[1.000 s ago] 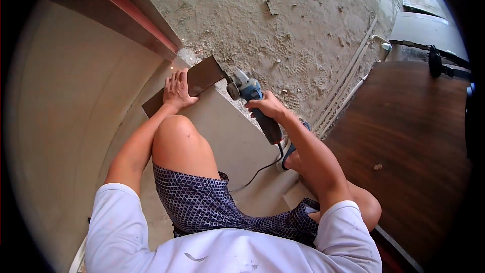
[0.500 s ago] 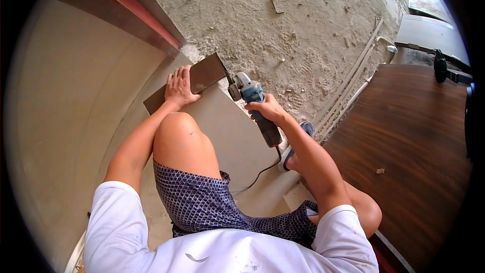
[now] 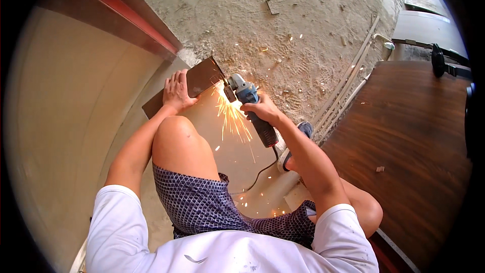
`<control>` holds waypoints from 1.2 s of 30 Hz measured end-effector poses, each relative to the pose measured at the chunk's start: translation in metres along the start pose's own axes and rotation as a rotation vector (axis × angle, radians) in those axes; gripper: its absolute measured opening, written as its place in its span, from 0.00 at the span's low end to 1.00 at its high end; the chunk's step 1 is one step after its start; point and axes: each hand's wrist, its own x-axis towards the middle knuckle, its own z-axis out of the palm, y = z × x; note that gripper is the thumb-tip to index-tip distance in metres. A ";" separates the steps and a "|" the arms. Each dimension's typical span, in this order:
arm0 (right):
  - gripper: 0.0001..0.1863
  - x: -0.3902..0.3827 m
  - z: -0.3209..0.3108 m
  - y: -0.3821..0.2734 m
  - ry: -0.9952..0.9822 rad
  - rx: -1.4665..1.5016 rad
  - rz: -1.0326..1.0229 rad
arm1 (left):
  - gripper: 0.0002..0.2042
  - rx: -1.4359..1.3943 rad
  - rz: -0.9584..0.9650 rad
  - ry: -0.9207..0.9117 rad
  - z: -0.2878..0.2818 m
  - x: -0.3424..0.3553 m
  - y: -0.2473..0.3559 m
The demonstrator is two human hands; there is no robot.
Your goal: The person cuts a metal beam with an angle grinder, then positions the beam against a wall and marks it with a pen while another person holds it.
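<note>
My right hand is wrapped round the body of a blue and black angle grinder with a grey head. Its disc meets the right end of a brown metal strip, and orange sparks spray from there toward my legs. Across the strip lies my left hand, fingers over the far edge and thumb at the near edge. Beneath the strip is a smooth greyish-beige panel. The grinder's dark cord trails back between my legs. The exact contact of disc and metal is partly hidden by glare.
Rough, dusty ground with small scraps spreads beyond. A brown and red metal frame rises at the far left. To the right lie long thin pipes and a dark wood-grain board. My shod foot is near the pipes.
Sparks have appeared where the grinder meets the strip; none flew before. The grinder and strip sit slightly further left in the picture. Both hands keep their holds.
</note>
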 end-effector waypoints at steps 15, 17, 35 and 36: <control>0.18 0.012 -0.008 0.021 0.035 -0.001 -0.008 | 0.53 0.044 0.015 0.031 0.021 0.001 0.000; 0.18 0.013 -0.002 0.012 0.018 0.078 -0.009 | 0.54 0.074 0.011 0.086 0.031 -0.005 -0.006; 0.16 0.017 0.001 0.011 -0.025 0.066 -0.013 | 0.61 0.120 0.046 0.068 0.037 -0.011 -0.029; 0.16 0.016 -0.001 0.012 -0.016 0.074 0.003 | 0.62 0.067 0.033 0.040 0.043 -0.012 -0.023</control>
